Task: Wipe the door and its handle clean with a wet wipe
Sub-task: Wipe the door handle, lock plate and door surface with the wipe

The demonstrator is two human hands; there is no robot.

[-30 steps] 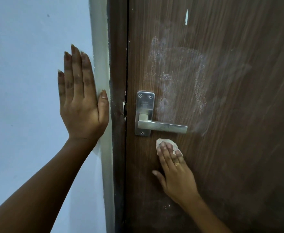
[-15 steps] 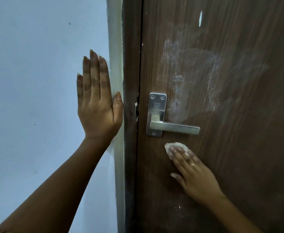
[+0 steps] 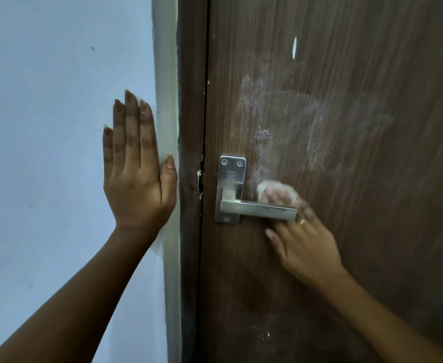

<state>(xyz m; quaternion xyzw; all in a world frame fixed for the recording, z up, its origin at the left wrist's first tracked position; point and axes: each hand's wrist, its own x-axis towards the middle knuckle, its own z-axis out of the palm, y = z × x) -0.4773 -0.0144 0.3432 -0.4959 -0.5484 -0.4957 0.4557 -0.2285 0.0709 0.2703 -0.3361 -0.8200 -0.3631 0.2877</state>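
A dark brown wooden door (image 3: 359,231) fills the right side, with whitish smears above its handle. The metal lever handle (image 3: 258,210) sits on a steel plate (image 3: 230,188) near the door's left edge. My right hand (image 3: 301,242) presses a white wet wipe (image 3: 267,188) flat against the door. Its fingers pass behind the lever and the wipe shows just above it. The hand is blurred by motion. My left hand (image 3: 136,169) lies flat and open on the pale wall (image 3: 44,153), its thumb at the frame's edge.
A dark door frame (image 3: 191,127) runs between wall and door, with a pale strip (image 3: 166,74) beside it. A small white chip (image 3: 294,47) marks the door near the top.
My right hand has slid the wipe up from below the lever to behind and above it. The left hand has stayed flat on the wall.
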